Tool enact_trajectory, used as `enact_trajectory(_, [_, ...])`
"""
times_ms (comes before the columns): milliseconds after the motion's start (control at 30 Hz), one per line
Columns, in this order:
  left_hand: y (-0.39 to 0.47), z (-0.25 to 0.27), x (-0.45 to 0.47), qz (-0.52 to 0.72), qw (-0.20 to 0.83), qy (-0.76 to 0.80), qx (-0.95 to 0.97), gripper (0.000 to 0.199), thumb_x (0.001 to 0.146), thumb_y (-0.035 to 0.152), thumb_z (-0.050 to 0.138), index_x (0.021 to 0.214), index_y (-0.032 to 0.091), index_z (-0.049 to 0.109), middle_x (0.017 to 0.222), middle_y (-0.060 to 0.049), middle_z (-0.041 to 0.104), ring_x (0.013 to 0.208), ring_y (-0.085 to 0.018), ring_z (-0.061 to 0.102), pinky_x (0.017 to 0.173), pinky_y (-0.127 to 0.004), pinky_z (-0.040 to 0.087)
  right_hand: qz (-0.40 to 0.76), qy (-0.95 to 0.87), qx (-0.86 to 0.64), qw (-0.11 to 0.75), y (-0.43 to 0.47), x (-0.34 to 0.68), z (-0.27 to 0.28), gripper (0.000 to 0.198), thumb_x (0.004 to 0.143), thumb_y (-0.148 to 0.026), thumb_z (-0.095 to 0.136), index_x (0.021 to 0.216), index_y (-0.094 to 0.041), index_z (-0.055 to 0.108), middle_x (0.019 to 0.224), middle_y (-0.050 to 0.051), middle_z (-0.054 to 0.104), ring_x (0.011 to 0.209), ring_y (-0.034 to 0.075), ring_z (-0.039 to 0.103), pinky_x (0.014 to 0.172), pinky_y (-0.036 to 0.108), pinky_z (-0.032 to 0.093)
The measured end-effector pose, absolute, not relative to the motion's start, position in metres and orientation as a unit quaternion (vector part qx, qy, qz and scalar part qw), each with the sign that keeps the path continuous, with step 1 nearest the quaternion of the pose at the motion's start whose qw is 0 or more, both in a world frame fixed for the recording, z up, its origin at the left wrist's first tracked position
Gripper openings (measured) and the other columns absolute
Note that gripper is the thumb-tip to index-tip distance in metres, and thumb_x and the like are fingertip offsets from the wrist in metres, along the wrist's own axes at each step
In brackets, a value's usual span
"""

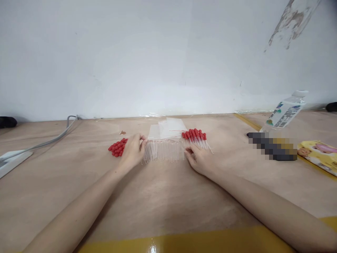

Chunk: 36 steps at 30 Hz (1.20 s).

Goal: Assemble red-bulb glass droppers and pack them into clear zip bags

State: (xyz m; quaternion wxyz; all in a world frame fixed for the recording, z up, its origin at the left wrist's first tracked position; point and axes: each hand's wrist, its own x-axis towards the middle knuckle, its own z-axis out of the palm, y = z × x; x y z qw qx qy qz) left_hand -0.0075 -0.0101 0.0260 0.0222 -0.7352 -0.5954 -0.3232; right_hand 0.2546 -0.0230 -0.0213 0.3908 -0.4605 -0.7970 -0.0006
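Forearms [84, 204] cropped, L hand [133, 150] part-hides red bulbs [117, 147], can't tell if grip clamped, R hand [199, 160] ditto.

Single head-worn view, forward and down across the tabletop [163, 196] towards the wall [131, 52].

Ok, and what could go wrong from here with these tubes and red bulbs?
The clear tubes lie side by side between the hands, so a nudge from either could knock the row askew.

The red bulbs are heaped close by the left hand, which might scatter some if it swings outward.

The red-topped tubes lie just beyond the right hand; reaching forward, it could push them out of line.
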Motion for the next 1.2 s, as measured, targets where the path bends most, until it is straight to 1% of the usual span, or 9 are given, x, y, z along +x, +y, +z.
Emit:
enact_trajectory(67, [-0.016,0.017,0.005,-0.361,-0.079,-0.544,-0.753,0.013,0.088,0.029,0.036,0.089,0.019,0.045,0.077,-0.003,0.060,0.069,-0.017,0.058,0.063,-0.030,0.046,0.001,-0.802,-0.447,0.396,-0.022,0.255,-0.023,0.019,0.086,-0.023,0.041,0.099,-0.019,0.054,0.083,0.005,0.062,0.072,0.016,0.058,0.061,0.027,0.043])
enact_trajectory(133, [-0.021,0.005,0.015,-0.383,-0.147,-0.506,-0.759,0.013,0.089,0.030,0.037,0.095,0.019,0.042,0.077,-0.001,0.061,0.059,-0.013,0.058,0.058,-0.027,0.047,0.002,-0.814,-0.423,0.398,-0.022,0.254,-0.023,0.022,0.087,-0.022,0.039,0.104,-0.019,0.053,0.088,0.006,0.060,0.077,0.016,0.057,0.065,0.027,0.045])
enact_trajectory(200, [-0.025,-0.006,0.022,-0.389,-0.172,-0.480,-0.768,0.019,0.086,0.030,0.044,0.103,0.020,0.042,0.082,-0.001,0.063,0.062,-0.012,0.061,0.060,-0.026,0.048,0.010,-0.824,-0.402,0.399,-0.024,0.252,-0.022,0.021,0.087,-0.022,0.038,0.101,-0.019,0.054,0.089,0.006,0.058,0.076,0.015,0.056,0.065,0.026,0.045])
enact_trajectory(267, [-0.028,-0.013,0.025,-0.387,-0.165,-0.464,-0.779,0.025,0.084,0.030,0.049,0.106,0.020,0.045,0.090,-0.004,0.064,0.075,-0.015,0.063,0.067,-0.028,0.050,0.020,-0.832,-0.389,0.394,-0.028,0.249,-0.018,0.019,0.087,-0.023,0.039,0.095,-0.018,0.056,0.086,0.006,0.057,0.071,0.013,0.055,0.063,0.025,0.044])
enact_trajectory(367, [-0.032,-0.014,0.028,-0.378,-0.143,-0.449,-0.797,0.017,0.083,0.028,0.051,0.097,0.019,0.054,0.093,-0.005,0.066,0.086,-0.017,0.062,0.074,-0.029,0.049,0.024,-0.840,-0.390,0.376,-0.035,0.244,-0.012,0.019,0.087,-0.023,0.040,0.092,-0.017,0.057,0.083,0.005,0.058,0.066,0.012,0.053,0.062,0.023,0.042])
enact_trajectory(433, [-0.034,-0.013,0.030,-0.375,-0.134,-0.445,-0.802,0.014,0.084,0.027,0.050,0.092,0.018,0.057,0.090,-0.004,0.067,0.081,-0.017,0.062,0.072,-0.028,0.049,0.025,-0.842,-0.397,0.365,-0.037,0.242,-0.010,0.019,0.088,-0.024,0.040,0.092,-0.018,0.057,0.083,0.004,0.059,0.066,0.011,0.053,0.062,0.023,0.042])
enact_trajectory(600, [-0.037,-0.012,0.032,-0.380,-0.135,-0.448,-0.798,0.016,0.085,0.028,0.048,0.093,0.018,0.057,0.087,-0.004,0.066,0.076,-0.016,0.061,0.069,-0.027,0.049,0.044,-0.847,-0.377,0.371,-0.034,0.240,-0.017,0.019,0.088,-0.025,0.039,0.092,-0.017,0.057,0.083,0.005,0.059,0.070,0.012,0.054,0.063,0.023,0.041])
enact_trajectory(933, [-0.036,-0.020,0.034,-0.408,-0.223,-0.451,-0.762,0.020,0.085,0.033,0.048,0.088,0.016,0.059,0.072,0.000,0.063,0.061,-0.012,0.058,0.058,-0.022,0.047,0.113,-0.853,-0.341,0.378,-0.031,0.238,-0.018,0.019,0.088,-0.026,0.043,0.084,-0.017,0.060,0.076,0.003,0.059,0.071,0.012,0.053,0.065,0.023,0.040])
enact_trajectory(1200, [-0.036,-0.023,0.029,-0.390,-0.222,-0.408,-0.795,0.020,0.084,0.030,0.049,0.090,0.017,0.064,0.078,-0.003,0.067,0.066,-0.013,0.060,0.061,-0.023,0.048,0.150,-0.881,-0.331,0.304,-0.026,0.246,-0.008,0.017,0.086,-0.025,0.047,0.083,-0.019,0.062,0.075,0.001,0.063,0.070,0.012,0.055,0.070,0.026,0.039])
